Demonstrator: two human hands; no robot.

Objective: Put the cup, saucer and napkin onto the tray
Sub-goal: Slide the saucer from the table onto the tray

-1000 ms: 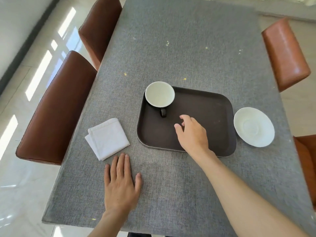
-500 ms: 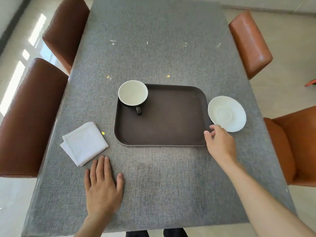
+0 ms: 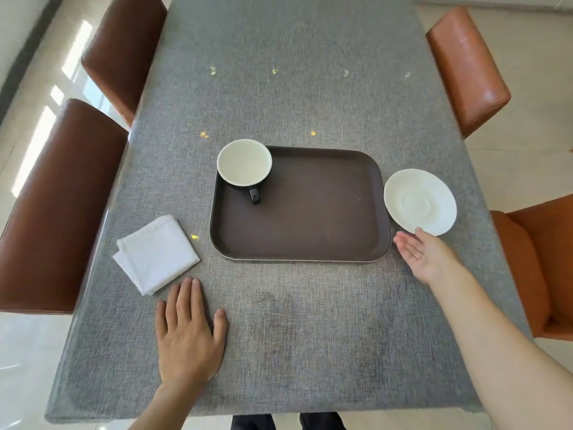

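Note:
A dark brown tray (image 3: 310, 231) lies in the middle of the grey table. A black cup (image 3: 244, 164) with a white inside stands in the tray's far left corner, handle toward me. The white saucer (image 3: 420, 201) sits on the table just right of the tray. My right hand (image 3: 426, 254) is open, palm turned up, with its thumb touching the saucer's near rim. A folded white napkin (image 3: 156, 254) lies on the table left of the tray. My left hand (image 3: 189, 332) rests flat on the table, just below the napkin, fingers apart.
The grey table (image 3: 294, 88) has brown chairs (image 3: 59, 206) on its left and orange chairs (image 3: 465, 66) on its right, one (image 3: 542, 268) close to my right forearm. The table's near edge runs just below my left wrist.
My right hand moved from over the tray to the right and now touches the saucer's near rim, palm turned up. The left hand stayed flat. The view shifted.

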